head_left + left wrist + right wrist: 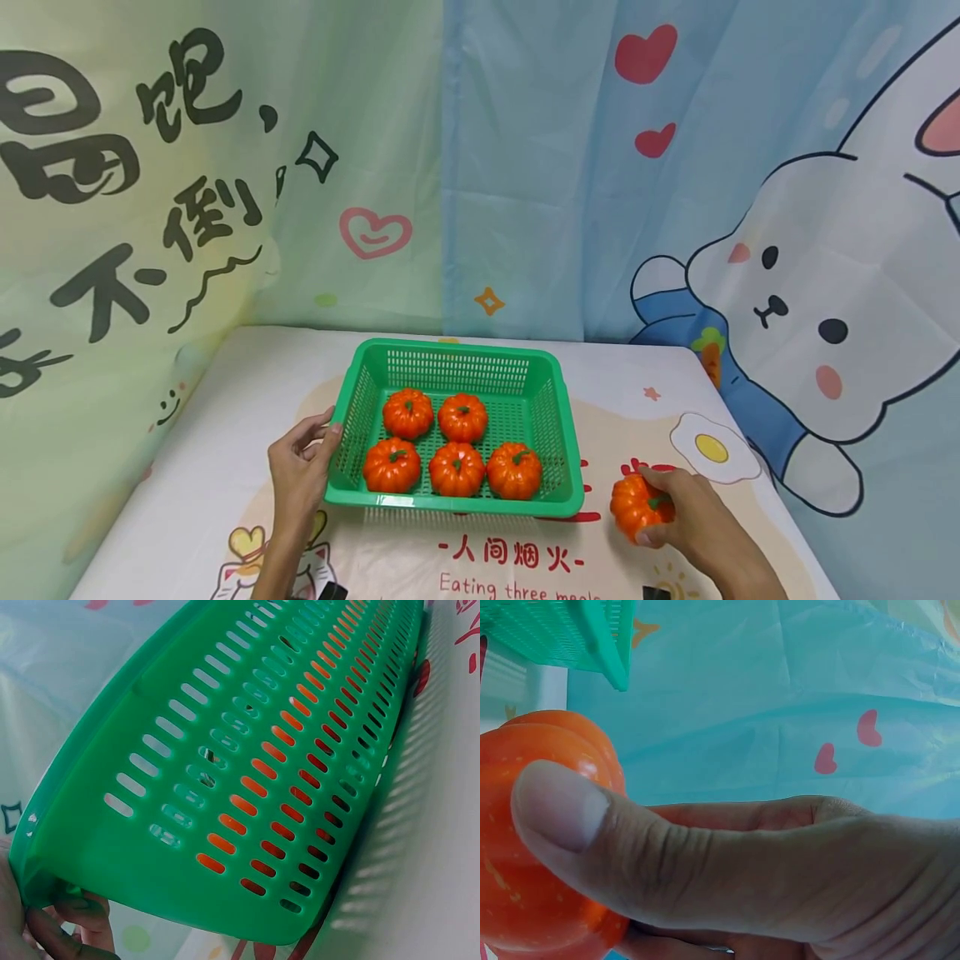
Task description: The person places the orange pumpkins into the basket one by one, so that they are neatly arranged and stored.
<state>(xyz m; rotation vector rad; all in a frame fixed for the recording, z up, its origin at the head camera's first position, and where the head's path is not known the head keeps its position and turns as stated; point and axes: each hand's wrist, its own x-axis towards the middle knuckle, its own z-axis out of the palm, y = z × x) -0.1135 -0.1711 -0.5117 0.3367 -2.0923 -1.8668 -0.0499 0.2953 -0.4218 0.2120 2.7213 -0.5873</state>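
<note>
A green plastic basket (453, 502) with slotted walls stands on the table. Inside it sit several small orange pumpkins (457, 468) with green stems, in two rows toward the left and front. My left hand (300, 467) grips the basket's left rim, its fingers (82, 919) curled under the edge in the left wrist view. To the right of the basket, my right hand (697, 512) holds another small orange pumpkin (633, 504) between thumb and fingers. The thumb (622, 840) lies across its glossy ribbed side in the right wrist view. Whether this pumpkin touches the table I cannot tell.
The white and beige tablecloth (622, 392) carries printed writing, a fried egg and cats. Behind the table and along its sides hangs a printed curtain (517, 167) with hearts and a rabbit. Two small black objects (656, 593) show at the front edge.
</note>
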